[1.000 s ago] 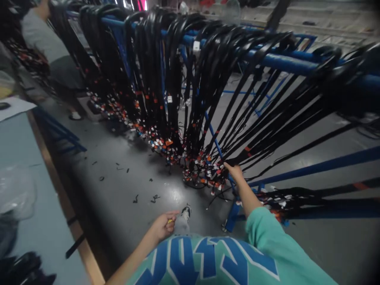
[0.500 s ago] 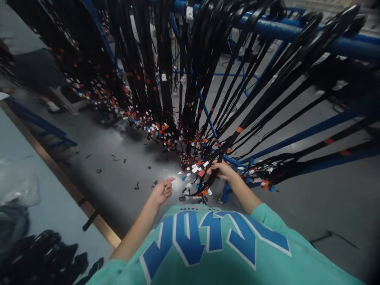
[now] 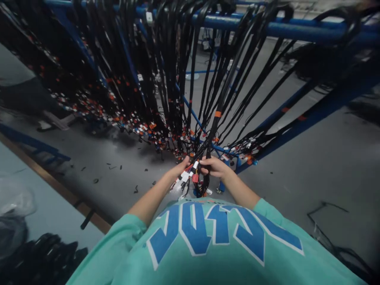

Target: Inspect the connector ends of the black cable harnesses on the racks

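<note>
A black wire harness with an orange tape band hangs from the rack down to my hands. My right hand is closed around its lower part, fingers wrapped on the black strands. On the other side, my left hand grips a branch of the same harness, its fingertips partly hidden behind the wires. Between the hands dangle white connectors and a red connector on thin wires. More connector ends hang below, close to my shirt.
Many similar harnesses hang in rows from a blue rack bar. At the left stands a table with a wooden edge, bearing dark bundles and clear plastic. Scraps lie on the grey floor; black cable lies at right.
My left hand, earlier apart with its index finger pointing, has moved right and taken hold of the harness branch. My right hand keeps its hold. The view has shifted slightly.
</note>
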A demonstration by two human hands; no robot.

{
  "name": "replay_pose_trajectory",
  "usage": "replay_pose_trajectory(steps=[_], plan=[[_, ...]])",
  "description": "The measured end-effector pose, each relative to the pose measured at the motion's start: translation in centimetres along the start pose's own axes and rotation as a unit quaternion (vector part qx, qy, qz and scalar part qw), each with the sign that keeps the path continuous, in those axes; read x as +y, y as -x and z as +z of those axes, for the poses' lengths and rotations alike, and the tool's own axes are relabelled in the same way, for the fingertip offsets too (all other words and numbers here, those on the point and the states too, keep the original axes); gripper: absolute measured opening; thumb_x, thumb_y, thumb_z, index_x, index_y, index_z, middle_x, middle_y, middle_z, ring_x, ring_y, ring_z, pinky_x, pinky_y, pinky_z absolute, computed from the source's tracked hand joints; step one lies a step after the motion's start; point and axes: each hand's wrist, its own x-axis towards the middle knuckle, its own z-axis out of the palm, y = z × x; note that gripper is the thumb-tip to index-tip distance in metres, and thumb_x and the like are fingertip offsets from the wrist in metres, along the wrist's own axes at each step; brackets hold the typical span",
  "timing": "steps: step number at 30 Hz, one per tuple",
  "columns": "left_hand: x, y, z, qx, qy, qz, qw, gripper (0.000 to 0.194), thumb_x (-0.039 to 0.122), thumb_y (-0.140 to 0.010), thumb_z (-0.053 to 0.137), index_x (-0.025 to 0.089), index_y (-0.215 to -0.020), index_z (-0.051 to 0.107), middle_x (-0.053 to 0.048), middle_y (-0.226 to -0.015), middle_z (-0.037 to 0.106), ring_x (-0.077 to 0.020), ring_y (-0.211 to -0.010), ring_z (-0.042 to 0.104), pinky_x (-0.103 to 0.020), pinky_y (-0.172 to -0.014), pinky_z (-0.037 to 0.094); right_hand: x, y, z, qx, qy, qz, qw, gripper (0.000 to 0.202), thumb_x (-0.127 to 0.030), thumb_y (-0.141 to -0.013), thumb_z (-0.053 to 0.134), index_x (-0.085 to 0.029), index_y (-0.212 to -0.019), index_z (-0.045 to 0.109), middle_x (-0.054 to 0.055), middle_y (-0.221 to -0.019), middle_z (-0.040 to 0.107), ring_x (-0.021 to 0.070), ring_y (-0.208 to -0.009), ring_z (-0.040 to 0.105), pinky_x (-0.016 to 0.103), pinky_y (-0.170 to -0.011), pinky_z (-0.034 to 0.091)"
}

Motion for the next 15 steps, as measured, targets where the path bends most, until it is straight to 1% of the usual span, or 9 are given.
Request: replay_pose_trajectory(steps=[2,3,4,5,7,8,11,13,15], plan=[[-0.8,0.1,0.3,-0.072,0.040,0.004,0.997,0.073,0.075,-0.060,0.051,0.006,-0.079,0.067,-0.013,-0.067,0.067,-0.0182,-0.061,0.060,-0.025,-0.058,0.044,0.1,0.3,-0.1,0.044,-0.004,-0.008,0.999,0.031,-0.031,-0.058,0.071,-0.017,-0.054,0.044,-0.003,-0.034,0.050,0.0087,-0.030,0.045,0.018,-0.033,0.039],[-0.9,0.3,0.4,-0.093,0.050,0.003,0.994,0.070,0.071,-0.060,0.055,0.006,-0.082,0.067,-0.014,-0.071,0.068,-0.0187,-0.063,0.061,-0.025,-0.059,0.045,0.1,0.4,0.0,0.059,-0.003,-0.009,0.998,0.031,-0.033,-0.058,0.071,-0.017,-0.054,0.044,-0.003,-0.034,0.051,0.0089,-0.030,0.045,0.018,-0.033,0.039],[-0.9,0.4,0.4,-0.102,0.054,-0.001,0.993,0.064,0.064,-0.061,0.062,0.006,-0.085,0.067,-0.014,-0.074,0.068,-0.0186,-0.063,0.062,-0.026,-0.060,0.047,0.1,0.4,0.0,0.069,-0.001,-0.011,0.998,0.031,-0.033,-0.057,0.071,-0.017,-0.055,0.045,-0.003,-0.034,0.051,0.0090,-0.030,0.045,0.018,-0.032,0.039],[-0.9,0.5,0.4,-0.100,0.058,-0.011,0.993,0.056,0.056,-0.063,0.066,0.006,-0.088,0.067,-0.013,-0.077,0.069,-0.0180,-0.063,0.062,-0.026,-0.060,0.048,0.1,0.4,0.1,0.081,0.000,-0.016,0.997,0.030,-0.034,-0.057,0.072,-0.017,-0.056,0.046,-0.003,-0.035,0.051,0.0089,-0.030,0.045,0.018,-0.032,0.039],[-0.6,0.3,0.5,-0.074,0.071,-0.033,0.994,0.043,0.041,-0.067,0.068,0.007,-0.092,0.066,-0.011,-0.076,0.069,-0.0160,-0.059,0.062,-0.026,-0.060,0.049,0.1,0.0,0.2,0.108,0.009,-0.030,0.994,0.030,-0.035,-0.055,0.072,-0.016,-0.056,0.049,-0.003,-0.034,0.051,0.0083,-0.028,0.044,0.018,-0.031,0.037],[-0.4,0.0,0.5,-0.060,0.080,-0.043,0.994,0.039,0.038,-0.069,0.066,0.007,-0.092,0.066,-0.010,-0.073,0.068,-0.0151,-0.056,0.061,-0.025,-0.058,0.049,0.2,-0.2,0.2,0.121,0.018,-0.037,0.992,0.030,-0.036,-0.055,0.072,-0.016,-0.056,0.049,-0.002,-0.034,0.051,0.0083,-0.028,0.043,0.018,-0.030,0.035],[0.2,-0.9,0.5,-0.032,0.098,-0.074,0.992,0.035,0.039,-0.073,0.062,0.006,-0.086,0.065,-0.008,-0.063,0.065,-0.0132,-0.051,0.058,-0.022,-0.051,0.047,0.3,-1.1,0.0,0.146,0.053,-0.047,0.987,0.033,-0.042,-0.056,0.069,-0.017,-0.052,0.047,-0.002,-0.031,0.049,0.0103,-0.028,0.044,0.019,-0.029,0.033],[0.8,-1.4,0.7,-0.019,0.090,-0.095,0.991,0.032,0.037,-0.070,0.064,0.006,-0.080,0.065,-0.006,-0.062,0.064,-0.0123,-0.049,0.058,-0.021,-0.050,0.047,0.3,-1.8,-0.6,0.166,0.078,-0.055,0.981,0.035,-0.045,-0.056,0.068,-0.018,-0.054,0.046,-0.003,-0.031,0.048,0.0113,-0.029,0.046,0.021,-0.031,0.034],[1.4,-1.9,1.1,-0.008,0.059,-0.115,0.992,0.023,0.029,-0.067,0.066,0.007,-0.075,0.064,-0.005,-0.060,0.064,-0.0112,-0.048,0.057,-0.020,-0.048,0.046,0.1,-2.4,-1.7,0.201,0.127,-0.071,0.969,0.035,-0.045,-0.055,0.070,-0.018,-0.059,0.047,-0.005,-0.037,0.050,0.0102,-0.031,0.046,0.020,-0.033,0.034]])
